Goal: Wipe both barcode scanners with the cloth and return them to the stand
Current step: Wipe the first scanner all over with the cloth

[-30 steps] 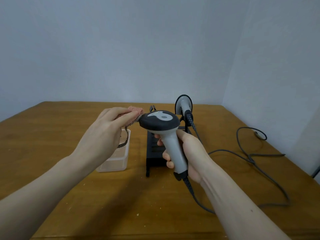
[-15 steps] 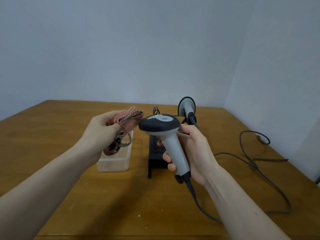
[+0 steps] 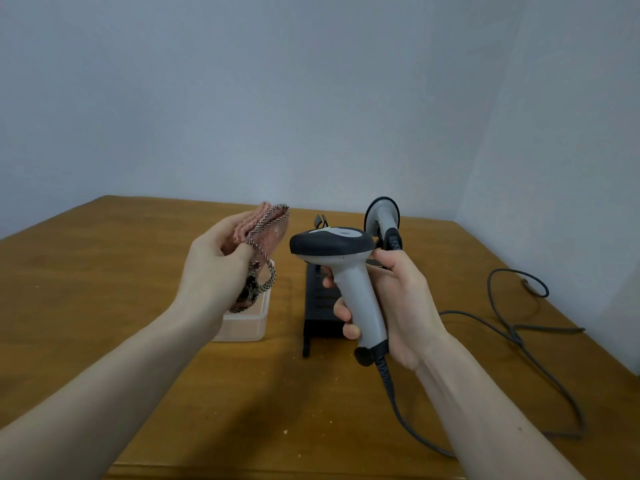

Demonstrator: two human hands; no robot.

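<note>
My right hand grips the grey handle of a barcode scanner with a dark head, held upright above the table. My left hand holds a folded pink cloth with a braided edge, a short gap to the left of the scanner's head and not touching it. A second scanner sits at the back in the black stand, partly hidden behind the held one.
A clear plastic box stands on the wooden table under my left hand. Grey cables loop across the right side of the table. Walls close off the back and right.
My left hand has drawn the cloth away from the scanner's head and turned it palm-up. My right hand has tilted the scanner's head flatter, with little travel.
</note>
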